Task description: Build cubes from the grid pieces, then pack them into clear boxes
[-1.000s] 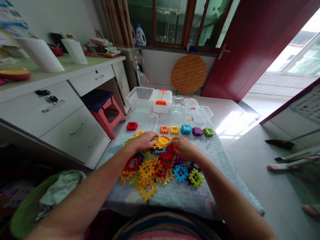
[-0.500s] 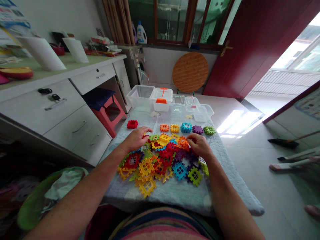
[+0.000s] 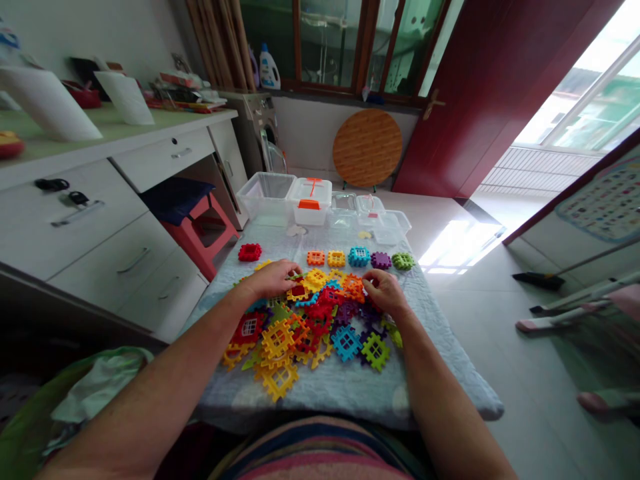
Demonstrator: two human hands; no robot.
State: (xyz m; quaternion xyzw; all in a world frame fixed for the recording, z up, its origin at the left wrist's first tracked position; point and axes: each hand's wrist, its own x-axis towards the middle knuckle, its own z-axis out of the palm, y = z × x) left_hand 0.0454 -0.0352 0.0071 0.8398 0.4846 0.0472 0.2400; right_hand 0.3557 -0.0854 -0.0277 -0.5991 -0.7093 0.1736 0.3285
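A heap of colourful plastic interlocking building blocks, square with notched edges and window grids, covers the middle of the table. At its far left side, my left hand [image 3: 273, 279] pinches a green building block [image 3: 297, 275], seen nearly edge-on above a yellow-framed one [image 3: 299, 291]. My right hand [image 3: 384, 291] is curled at the heap's far right, fingertips against the edge of an orange building block [image 3: 354, 287]; what they grip is hidden. Behind the heap, small stacks stand in a row: red [image 3: 249, 252], orange [image 3: 315, 258], yellow [image 3: 337, 259], blue [image 3: 359, 256], purple [image 3: 381, 260] and green [image 3: 403, 261].
Clear plastic boxes line the table's far edge: a large open one [image 3: 265, 200], a lidded one with orange latches [image 3: 311, 208] and smaller ones to the right. A grey-blue cloth [image 3: 445, 360] covers the table. Left are a pink stool [image 3: 200, 230] and white drawers [image 3: 135, 260].
The view has turned slightly right. My left hand has closed on the green block at the heap's far side, and that block has tipped. My right hand stays by the orange block.
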